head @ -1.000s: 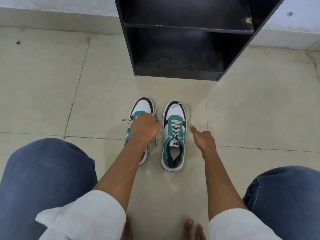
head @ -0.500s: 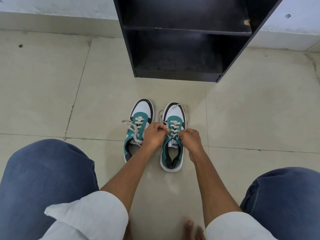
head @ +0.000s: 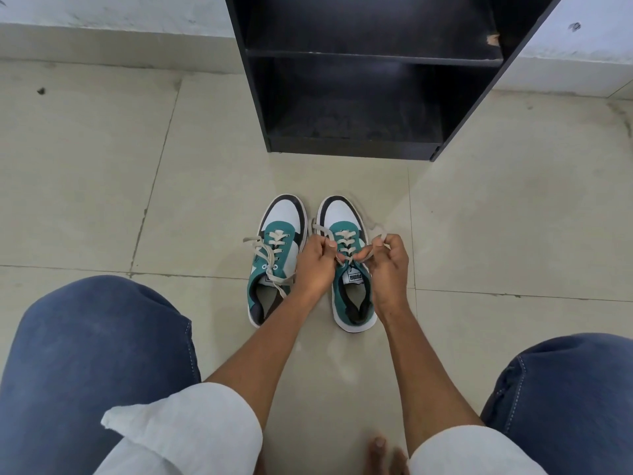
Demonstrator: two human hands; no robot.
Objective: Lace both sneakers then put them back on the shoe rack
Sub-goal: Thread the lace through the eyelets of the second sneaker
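On the tiled floor (head: 102, 200), just short of the open black shoe rack (head: 359, 97) at its far edge, two teal-and-white sneakers stand side by side, toes to the rack; the left sneaker (head: 274, 255) lies free with its lace ends loose. The left hand (head: 317, 265) and right hand (head: 387, 265) hang over the right sneaker (head: 346, 234), each pinched tight on an end of its lace (head: 342, 233) and hiding its sides, with blue-trousered knees (head: 96, 354) framing both near corners
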